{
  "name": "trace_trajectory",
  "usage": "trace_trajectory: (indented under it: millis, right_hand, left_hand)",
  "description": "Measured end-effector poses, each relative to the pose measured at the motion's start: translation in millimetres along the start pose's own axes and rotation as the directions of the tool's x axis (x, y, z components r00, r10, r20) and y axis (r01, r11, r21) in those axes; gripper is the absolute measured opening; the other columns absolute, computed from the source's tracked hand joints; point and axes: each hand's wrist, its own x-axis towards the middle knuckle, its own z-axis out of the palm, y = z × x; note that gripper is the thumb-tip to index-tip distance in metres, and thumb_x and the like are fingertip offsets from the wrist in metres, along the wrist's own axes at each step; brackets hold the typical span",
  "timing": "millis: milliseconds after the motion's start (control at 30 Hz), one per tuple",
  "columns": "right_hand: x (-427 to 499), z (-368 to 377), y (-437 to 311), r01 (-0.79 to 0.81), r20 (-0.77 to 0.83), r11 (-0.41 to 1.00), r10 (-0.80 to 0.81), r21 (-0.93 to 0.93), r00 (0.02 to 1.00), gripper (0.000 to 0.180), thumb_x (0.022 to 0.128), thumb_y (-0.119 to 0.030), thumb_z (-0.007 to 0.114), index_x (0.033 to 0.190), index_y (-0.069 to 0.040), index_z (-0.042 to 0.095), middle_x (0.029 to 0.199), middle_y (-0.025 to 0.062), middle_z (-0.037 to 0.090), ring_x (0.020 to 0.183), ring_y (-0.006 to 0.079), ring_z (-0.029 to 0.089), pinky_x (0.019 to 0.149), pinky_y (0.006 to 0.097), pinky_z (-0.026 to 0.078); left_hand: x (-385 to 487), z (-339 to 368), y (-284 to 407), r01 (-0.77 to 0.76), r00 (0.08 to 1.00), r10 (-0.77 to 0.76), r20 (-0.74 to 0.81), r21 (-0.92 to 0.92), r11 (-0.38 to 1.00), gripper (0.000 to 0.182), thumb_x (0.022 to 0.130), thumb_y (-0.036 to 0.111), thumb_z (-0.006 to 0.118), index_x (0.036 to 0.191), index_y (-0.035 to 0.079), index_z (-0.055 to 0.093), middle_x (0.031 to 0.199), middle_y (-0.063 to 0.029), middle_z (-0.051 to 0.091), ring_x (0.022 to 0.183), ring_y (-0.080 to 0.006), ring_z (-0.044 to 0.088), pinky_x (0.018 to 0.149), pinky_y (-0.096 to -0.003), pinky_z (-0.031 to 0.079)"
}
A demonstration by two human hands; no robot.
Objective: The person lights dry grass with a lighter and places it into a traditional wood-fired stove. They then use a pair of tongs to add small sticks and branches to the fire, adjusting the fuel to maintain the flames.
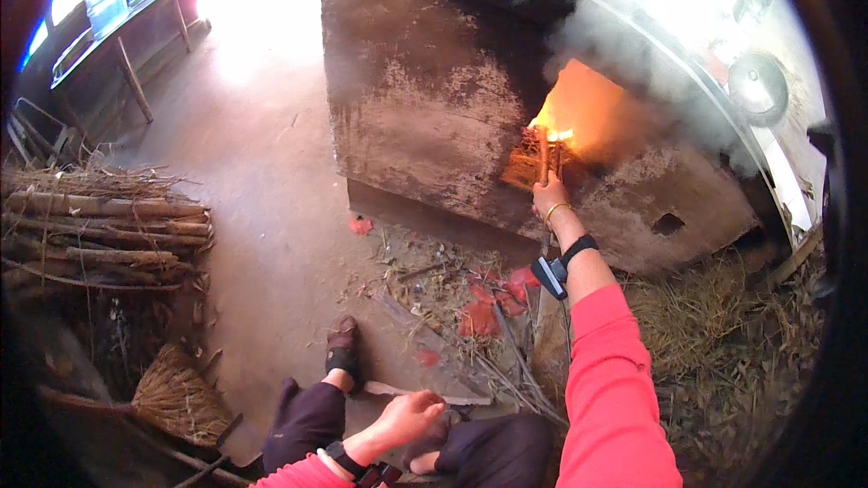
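My right hand [550, 195] grips a stick of firewood [543, 149] at the mouth of an earthen stove [427, 95]. The stick's far end reaches into the opening, where flames [576, 98] glow orange over burning twigs. My left hand [410, 415] hangs loosely above my lap with its fingers slightly curled, and nothing shows in it. Beneath it are my dark trousers and sandalled feet. A piece of pale wood [427, 393] lies on the floor just beyond my left hand. Several thin sticks [512, 346] lie between my knees and the stove.
Smoke rises over the stove top, near a round metal lid [758, 89]. Dry straw [705, 318] is heaped at right. Stacked firewood [108, 230] and a straw broom [178, 396] are at left. Red scraps [481, 315] litter the earth floor. Water jugs [107, 3] stand on a far table.
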Motion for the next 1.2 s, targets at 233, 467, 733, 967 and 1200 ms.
trace_trajectory:
  millis: [233,467,733,967,1200]
  right_hand:
    - [-47,-17,-18,-0.034,0.188,0.89,-0.058,0.454,0.98,0.053,0.091,-0.014,0.049,0.141,-0.013,0.029,0.062,-0.0009,0.045,0.045,0.0091,0.043,0.039,0.0252,0.037]
    - [-64,-27,-6,-0.006,0.241,0.895,-0.114,0.446,0.964,0.057,0.09,-0.012,0.052,0.142,-0.016,0.027,0.062,0.0013,0.048,0.044,0.0102,0.044,0.04,0.0267,0.039]
    - [-94,-64,-11,-0.039,0.287,0.919,-0.082,0.392,0.955,0.053,0.093,-0.013,0.049,0.142,-0.016,0.028,0.061,-0.0012,0.045,0.044,0.0076,0.04,0.039,0.0229,0.035]
    - [-121,-83,9,-0.13,0.19,0.92,0.062,0.371,0.98,0.054,0.093,-0.018,0.046,0.143,-0.016,0.025,0.061,-0.0006,0.045,0.044,0.009,0.042,0.038,0.0248,0.037]
    - [-28,-63,-13,-0.061,0.148,0.863,-0.015,0.501,0.989,0.01,0.092,-0.018,0.047,0.096,-0.009,0.046,0.06,0.0023,0.048,0.042,0.0111,0.045,0.035,0.0272,0.037]
  left_hand:
    - [-3,-2,2,-0.01,1.0,0.01,0.0,0.003,1.0,0.032,0.089,0.025,0.054,0.11,0.001,0.059,0.093,-0.0125,0.066,0.087,-0.0197,0.062,0.077,-0.0327,0.049]
    - [-3,0,7,0.016,1.0,-0.016,-0.005,0.045,0.999,0.035,0.088,0.028,0.054,0.109,0.001,0.06,0.092,-0.0133,0.066,0.086,-0.0216,0.063,0.077,-0.0341,0.049]
    - [3,2,13,0.069,0.998,-0.069,-0.003,0.059,0.996,0.033,0.089,0.029,0.052,0.108,0.003,0.06,0.091,-0.0144,0.066,0.085,-0.0237,0.064,0.076,-0.035,0.049]
    - [1,8,4,0.04,0.998,-0.039,-0.04,0.035,0.999,0.033,0.085,0.031,0.053,0.104,0.006,0.062,0.092,-0.0194,0.065,0.089,-0.0344,0.063,0.079,-0.0402,0.049]
    - [4,8,-1,0.038,0.999,-0.038,0.002,0.038,0.999,0.033,0.089,0.027,0.054,0.109,0.001,0.059,0.094,-0.0114,0.066,0.087,-0.0195,0.062,0.078,-0.0327,0.049]
